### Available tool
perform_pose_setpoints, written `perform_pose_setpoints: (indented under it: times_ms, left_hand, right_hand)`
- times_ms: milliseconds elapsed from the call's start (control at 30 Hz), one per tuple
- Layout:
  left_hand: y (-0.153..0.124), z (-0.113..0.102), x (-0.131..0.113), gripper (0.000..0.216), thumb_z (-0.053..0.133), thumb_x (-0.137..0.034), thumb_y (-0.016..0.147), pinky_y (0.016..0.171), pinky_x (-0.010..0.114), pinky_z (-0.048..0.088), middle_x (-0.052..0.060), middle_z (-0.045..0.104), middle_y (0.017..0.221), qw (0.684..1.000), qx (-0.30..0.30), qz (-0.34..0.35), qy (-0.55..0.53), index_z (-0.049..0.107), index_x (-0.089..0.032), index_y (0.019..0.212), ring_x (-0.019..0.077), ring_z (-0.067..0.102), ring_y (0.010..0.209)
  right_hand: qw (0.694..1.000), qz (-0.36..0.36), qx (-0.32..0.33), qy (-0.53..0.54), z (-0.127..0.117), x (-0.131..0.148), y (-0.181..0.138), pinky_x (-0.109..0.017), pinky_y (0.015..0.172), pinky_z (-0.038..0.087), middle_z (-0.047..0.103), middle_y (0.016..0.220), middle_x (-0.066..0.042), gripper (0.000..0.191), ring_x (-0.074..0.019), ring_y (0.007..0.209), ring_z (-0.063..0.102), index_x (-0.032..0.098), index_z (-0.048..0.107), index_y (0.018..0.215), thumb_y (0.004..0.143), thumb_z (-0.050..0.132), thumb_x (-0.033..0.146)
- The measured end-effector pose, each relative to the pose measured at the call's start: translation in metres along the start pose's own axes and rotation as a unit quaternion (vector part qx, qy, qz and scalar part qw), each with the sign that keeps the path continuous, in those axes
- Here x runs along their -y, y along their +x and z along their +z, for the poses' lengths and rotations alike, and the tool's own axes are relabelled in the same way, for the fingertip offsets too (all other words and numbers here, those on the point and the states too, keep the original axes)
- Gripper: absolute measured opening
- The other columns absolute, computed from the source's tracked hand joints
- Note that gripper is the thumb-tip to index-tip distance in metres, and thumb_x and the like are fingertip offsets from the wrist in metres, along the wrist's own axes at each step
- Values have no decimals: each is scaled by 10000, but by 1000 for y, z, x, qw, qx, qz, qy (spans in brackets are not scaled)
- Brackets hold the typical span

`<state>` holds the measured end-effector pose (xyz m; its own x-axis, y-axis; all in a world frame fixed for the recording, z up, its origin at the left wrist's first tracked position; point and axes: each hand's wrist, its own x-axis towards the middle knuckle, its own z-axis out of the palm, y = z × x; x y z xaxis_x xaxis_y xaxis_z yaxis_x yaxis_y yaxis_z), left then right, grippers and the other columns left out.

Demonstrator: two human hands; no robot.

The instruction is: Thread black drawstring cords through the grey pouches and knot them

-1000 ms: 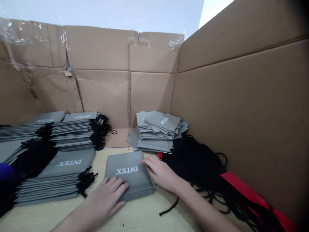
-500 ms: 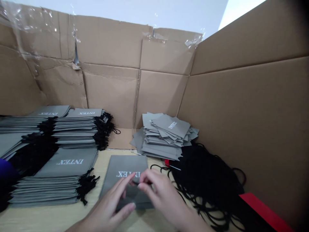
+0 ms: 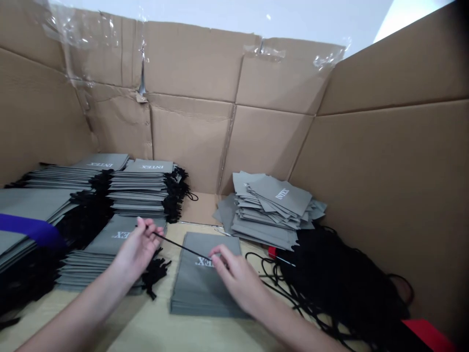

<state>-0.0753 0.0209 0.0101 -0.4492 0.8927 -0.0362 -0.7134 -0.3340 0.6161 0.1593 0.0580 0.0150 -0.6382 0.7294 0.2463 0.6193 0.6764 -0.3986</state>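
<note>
A thin black cord (image 3: 183, 248) stretches between my two hands, slanting down to the right. My left hand (image 3: 141, 244) pinches one end above the front left pile of grey pouches (image 3: 104, 244). Over the middle stack of grey INTEX pouches (image 3: 205, 288), my right hand (image 3: 234, 274) grips the other end, its fingers closed. That stack lies flat on the table, partly covered by the hand. To the right lies a large heap of loose black cords (image 3: 340, 274), with a tool with a red handle and a thin metal shaft (image 3: 273, 253) at its edge.
Several piles of corded grey pouches (image 3: 137, 195) stand at the left, one crossed by a purple strap (image 3: 32, 227). A messy pile of pouches (image 3: 273, 205) sits back right. Cardboard walls (image 3: 190, 132) enclose the back and sides. A red object (image 3: 427, 332) lies at lower right.
My left hand has moved left and up, away from the right hand, drawing the cord out straight between them. The view has shifted slightly left.
</note>
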Motion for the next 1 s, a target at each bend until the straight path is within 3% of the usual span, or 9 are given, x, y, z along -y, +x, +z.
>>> perform_pose_setpoints:
  times_ms: [33, 100, 267, 333, 433, 533, 700, 833, 1000]
  left_hand:
    - [7, -2, -10, 430, 277, -248, 961, 368, 156, 389, -56, 456, 399, 999, 35, -4, -35, 487, -155, 598, 62, 447, 335]
    - [15, -4, -31, 442, 232, -262, 968, 285, 168, 255, -87, 340, 359, 995, 80, 16, -53, 426, -166, 583, 49, 293, 256]
    - [21, -6, -73, 388, 263, -310, 965, 297, 176, 195, -95, 299, 388, 983, 115, 136, 40, 458, -174, 658, 47, 203, 275]
    - [23, -9, -86, 332, 318, -305, 956, 315, 168, 199, -97, 279, 402, 963, 103, 216, 120, 498, -173, 710, 47, 187, 297]
    - [23, -19, -104, 220, 439, -271, 919, 356, 152, 216, -89, 304, 440, 906, 43, 345, 241, 563, -155, 778, 39, 239, 348]
    - [21, -25, -114, 196, 472, -295, 900, 374, 145, 219, -83, 336, 463, 868, 6, 404, 288, 583, -151, 826, 39, 276, 382]
    - [20, -10, -89, 187, 516, -351, 841, 355, 164, 214, -88, 388, 442, 877, 76, 322, 349, 555, -177, 899, 65, 279, 358]
    - [18, 1, -43, 272, 490, -441, 803, 369, 156, 170, -93, 358, 473, 877, 160, 145, 429, 505, -178, 737, 48, 243, 363]
    - [19, -9, -3, 381, 480, -522, 763, 371, 175, 173, -80, 398, 517, 857, 216, 65, 463, 534, -148, 812, 50, 247, 370]
  right_hand:
    - [995, -1, -15, -97, -5, -16, 4, -210, 530, 339, 619, 654, 22, 320, -131, 584, 569, 234, 558, 933, 943, 284, 399]
    - [989, 22, -37, -143, -18, -52, 13, -237, 528, 329, 633, 626, -21, 353, -172, 582, 590, 202, 590, 811, 919, 321, 403]
    - [975, 59, -104, -187, -45, -114, 18, -257, 567, 364, 658, 633, -76, 536, -203, 625, 628, 180, 599, 747, 944, 129, 344]
    - [975, 36, -93, -198, -46, -121, 10, -254, 570, 374, 670, 653, -75, 509, -203, 631, 634, 189, 608, 726, 931, 181, 376]
    - [975, 12, -74, -209, -46, -126, -5, -249, 557, 383, 676, 634, -67, 510, -195, 596, 634, 198, 605, 633, 913, 237, 412]
    - [974, 20, -82, -210, -56, -133, -17, -229, 588, 406, 684, 626, -46, 574, -165, 597, 644, 204, 614, 616, 939, 166, 358]
    - [965, 21, -78, -250, -64, -120, -7, -238, 591, 389, 672, 628, -42, 534, -159, 588, 619, 200, 610, 607, 942, 216, 333]
    - [950, 16, -59, -305, -40, -86, 35, -259, 639, 370, 656, 798, -90, 326, -188, 727, 599, 160, 618, 828, 916, 320, 260]
    - [936, 40, 6, -349, -20, -68, 68, -250, 641, 367, 621, 890, -112, 184, -201, 833, 570, 154, 626, 830, 779, 476, 59]
